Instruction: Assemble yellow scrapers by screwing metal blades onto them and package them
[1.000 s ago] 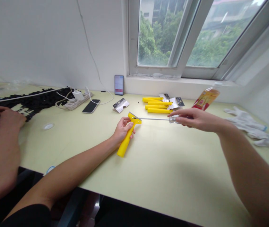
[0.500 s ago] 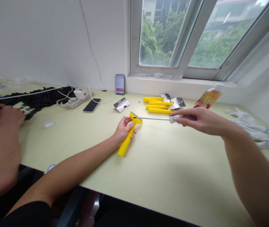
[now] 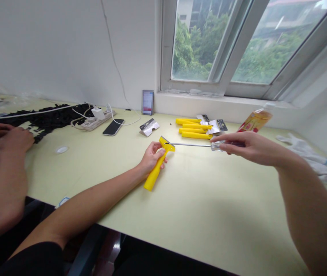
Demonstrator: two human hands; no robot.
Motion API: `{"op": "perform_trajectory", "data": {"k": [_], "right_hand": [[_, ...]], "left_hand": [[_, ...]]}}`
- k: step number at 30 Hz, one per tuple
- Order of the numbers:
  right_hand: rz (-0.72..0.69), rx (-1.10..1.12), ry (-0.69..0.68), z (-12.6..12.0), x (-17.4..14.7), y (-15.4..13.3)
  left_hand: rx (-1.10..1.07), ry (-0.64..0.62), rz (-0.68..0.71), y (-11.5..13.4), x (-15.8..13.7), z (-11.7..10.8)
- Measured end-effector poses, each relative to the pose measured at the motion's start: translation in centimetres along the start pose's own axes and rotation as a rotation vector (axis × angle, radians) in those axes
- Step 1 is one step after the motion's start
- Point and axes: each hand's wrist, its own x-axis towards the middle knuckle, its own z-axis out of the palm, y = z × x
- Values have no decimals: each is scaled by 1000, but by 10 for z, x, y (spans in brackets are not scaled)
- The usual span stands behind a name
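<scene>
My left hand [image 3: 152, 158] is closed around the neck of a yellow scraper [image 3: 155, 174], whose wide head points up and away from me. In my right hand [image 3: 245, 147] is a screwdriver [image 3: 190, 145] with a clear handle, held level between thumb and fingers. Its long shaft runs leftward, and the dark tip meets the scraper's head. Whether the tip sits in a screw is too small to tell. Several more yellow scrapers [image 3: 195, 135] lie behind, beside packaging cards. A folded card [image 3: 149, 127] rests on the table beyond my left hand.
A phone [image 3: 113, 127] lies near a power strip [image 3: 94, 120]; another phone [image 3: 147, 102] leans against the wall. Black pieces [image 3: 54, 118] are heaped at left, by a co-worker's hands [image 3: 15, 138]. At right are a drink bottle [image 3: 257, 119] and white gloves [image 3: 303, 149].
The whole view has shifted slightly. My right hand has moved a little to the right relative to the scraper; the screwdriver tip is still at the scraper's head.
</scene>
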Motion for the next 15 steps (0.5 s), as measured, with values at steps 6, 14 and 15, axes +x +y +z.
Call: {"op": "perform_trajectory", "data": {"k": [6,14,15], "right_hand": [[-13,-16,11,1,0,1],[-90,-148,84,3,-3,-13],[-113,-186,87,4,-5,-16]], "left_hand": [[-13,-3,-4,1,0,0],[-8,-3,-4,-5,5,-5],[-10,0,-3,-5,5,-5]]}}
